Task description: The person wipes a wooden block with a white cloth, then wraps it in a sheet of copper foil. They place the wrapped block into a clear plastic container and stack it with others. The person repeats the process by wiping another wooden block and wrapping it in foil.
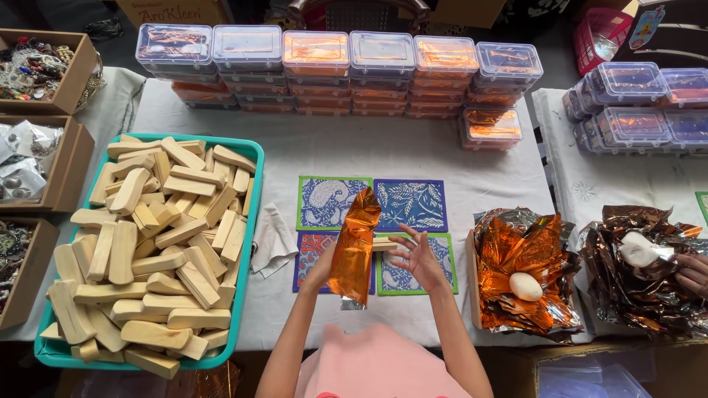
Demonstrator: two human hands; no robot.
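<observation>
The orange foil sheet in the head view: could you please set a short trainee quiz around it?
1. True or false: the orange foil sheet lies flat on the table.
2. Which hand is spread open beside a pale wooden block?
3. What fills the teal tray: A) foil, B) wooden blocks, C) boxes?

Key
1. False: the left hand holds it up, hanging over the patterned mats.
2. The right hand.
3. B, wooden blocks.

Left hand (pixel 321 267) holds orange foil sheet (pixel 354 247) around a wooden block (pixel 383 243); right hand (pixel 417 256) hovers open beside it.
</observation>
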